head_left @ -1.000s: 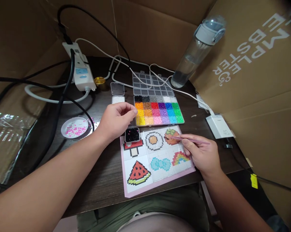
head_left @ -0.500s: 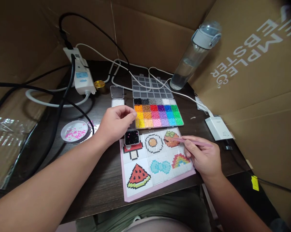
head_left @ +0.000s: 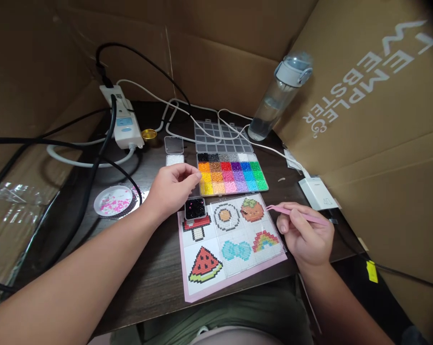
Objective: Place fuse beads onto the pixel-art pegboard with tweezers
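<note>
My right hand (head_left: 307,235) grips pink tweezers (head_left: 302,215), whose tips hover just right of the orange persimmon-like design (head_left: 253,210). That design lies beneath a clear pegboard (head_left: 238,268) on the pattern sheet (head_left: 200,285). My left hand (head_left: 176,184) is closed, thumb and forefinger pinched together at the left edge of the bead box (head_left: 234,178); I cannot make out what, if anything, is between them. Below it, a small square box of black beads (head_left: 195,209), with a few pink ones, sits over the sheet's mushroom picture (head_left: 198,232).
Behind my left hand stands a small box of white beads (head_left: 174,159). A white dish of pink and white beads (head_left: 113,201) lies left. Cables run from a power strip (head_left: 128,129). A water bottle (head_left: 274,103), a white charger (head_left: 319,192) and cardboard walls border the table.
My right hand has drawn the tweezers rightward, away from the orange design, and their tips now show apart. My left hand keeps its pinch. The whole view has tilted slightly.
</note>
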The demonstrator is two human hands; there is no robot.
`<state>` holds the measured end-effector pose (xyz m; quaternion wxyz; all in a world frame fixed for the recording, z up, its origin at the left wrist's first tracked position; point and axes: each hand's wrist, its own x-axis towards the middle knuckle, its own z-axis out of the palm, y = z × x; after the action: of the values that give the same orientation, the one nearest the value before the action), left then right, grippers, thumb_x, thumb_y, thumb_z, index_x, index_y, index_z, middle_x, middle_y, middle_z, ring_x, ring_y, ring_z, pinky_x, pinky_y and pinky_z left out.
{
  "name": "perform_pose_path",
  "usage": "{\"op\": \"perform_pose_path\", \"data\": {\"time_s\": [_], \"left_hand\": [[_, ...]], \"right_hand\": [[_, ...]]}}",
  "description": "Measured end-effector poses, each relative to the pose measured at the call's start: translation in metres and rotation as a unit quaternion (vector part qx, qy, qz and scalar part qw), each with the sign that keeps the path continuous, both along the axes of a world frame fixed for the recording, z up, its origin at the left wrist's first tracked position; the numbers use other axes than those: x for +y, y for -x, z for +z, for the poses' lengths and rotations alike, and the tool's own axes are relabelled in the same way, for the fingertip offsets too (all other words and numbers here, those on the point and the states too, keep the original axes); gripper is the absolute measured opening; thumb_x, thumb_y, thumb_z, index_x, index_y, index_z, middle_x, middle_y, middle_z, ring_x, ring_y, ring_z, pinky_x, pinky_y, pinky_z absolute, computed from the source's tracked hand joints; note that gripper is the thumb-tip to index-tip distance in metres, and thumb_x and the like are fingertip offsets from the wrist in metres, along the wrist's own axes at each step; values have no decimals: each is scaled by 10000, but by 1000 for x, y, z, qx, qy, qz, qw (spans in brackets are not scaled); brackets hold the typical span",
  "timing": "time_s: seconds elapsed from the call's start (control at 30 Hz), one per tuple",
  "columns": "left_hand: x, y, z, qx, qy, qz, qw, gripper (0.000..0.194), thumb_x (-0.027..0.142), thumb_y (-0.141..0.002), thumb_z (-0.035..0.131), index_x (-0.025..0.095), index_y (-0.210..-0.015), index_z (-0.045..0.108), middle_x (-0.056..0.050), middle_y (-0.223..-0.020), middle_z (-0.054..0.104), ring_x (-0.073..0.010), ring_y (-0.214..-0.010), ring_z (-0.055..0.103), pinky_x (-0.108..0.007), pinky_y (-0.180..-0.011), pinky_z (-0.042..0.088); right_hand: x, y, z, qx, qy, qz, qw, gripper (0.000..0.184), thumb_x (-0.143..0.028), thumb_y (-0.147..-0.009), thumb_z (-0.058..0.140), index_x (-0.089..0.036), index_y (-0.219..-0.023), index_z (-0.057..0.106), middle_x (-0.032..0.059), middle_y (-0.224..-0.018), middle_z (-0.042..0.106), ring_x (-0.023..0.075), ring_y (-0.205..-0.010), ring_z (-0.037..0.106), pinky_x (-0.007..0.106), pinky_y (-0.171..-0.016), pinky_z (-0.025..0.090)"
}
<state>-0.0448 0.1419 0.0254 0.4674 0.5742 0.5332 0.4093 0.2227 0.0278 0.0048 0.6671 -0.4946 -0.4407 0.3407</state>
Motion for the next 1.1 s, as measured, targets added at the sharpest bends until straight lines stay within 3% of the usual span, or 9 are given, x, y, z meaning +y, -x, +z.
{"op": "perform_pose_path", "data": {"time_s": [0.2, 0.37, 0.53, 0.63, 0.7, 0.8, 1.1], "left_hand": [[-1, 1, -1, -1, 3, -1, 1000, 149, 335, -769, 704, 186, -780, 708, -10, -759, 674, -109, -609, 550, -223, -561, 446], [-1, -1, 1, -1, 0, 2, 1000, 156, 339, -759, 711, 184, -773, 710, -9, -740, 672, -113, -600, 553, -233, -560, 443], [-2, -2, 3, -6, -6, 1, 1000, 143, 326, -756, 702, 183, -753, 696, -5, -707, 658, -117, -602, 553, -247, -581, 455], [-3, -3, 1, -4, -13, 2, 1000, 141, 323, -764, 693, 182, -753, 692, -4, -703, 657, -112, -589, 541, -247, -578, 451], [-2, -3, 0, -7, -20, 1, 1000, 138, 317, -764, 691, 179, -754, 690, -7, -718, 663, -112, -598, 544, -248, -584, 456], [-2, -3, -2, -21, -21, -3, 1000, 131, 304, -768, 685, 175, -748, 680, -3, -713, 656, -111, -602, 542, -246, -589, 458], [-2, -4, -2, -16, -26, -10, 999, 112, 270, -788, 656, 172, -733, 665, 6, -692, 635, -102, -586, 524, -248, -586, 449]], "right_hand": [[8, 0, -1, 23, -27, -55, 998, 115, -259, -833, 711, -157, -854, 761, 87, -783, 748, 104, -417, 536, 271, -417, 399], [16, 1, 11, -3, 11, -74, 997, 128, -276, -818, 744, -155, -858, 735, 46, -683, 717, 99, -411, 528, 258, -414, 419], [14, 32, 42, -125, 86, 46, 987, 161, -299, -852, 734, -169, -942, 766, 17, -606, 676, 134, -497, 612, 269, -469, 536], [12, 62, 49, -153, 83, 154, 973, 114, -268, -828, 740, -171, -863, 788, 77, -853, 757, 123, -518, 643, 260, -453, 577], [12, 79, 45, -163, 61, 169, 970, 92, -234, -823, 733, -179, -862, 796, 91, -961, 762, 126, -561, 674, 259, -478, 608], [13, 95, 31, -164, 59, 137, 975, 117, -206, -844, 704, -183, -904, 801, 83, -942, 771, 114, -515, 667, 254, -473, 617], [11, 99, 15, -208, 37, 116, 971, 152, -150, -848, 683, -194, -913, 812, 53, -834, 788, 88, -429, 602, 239, -428, 563]]}}
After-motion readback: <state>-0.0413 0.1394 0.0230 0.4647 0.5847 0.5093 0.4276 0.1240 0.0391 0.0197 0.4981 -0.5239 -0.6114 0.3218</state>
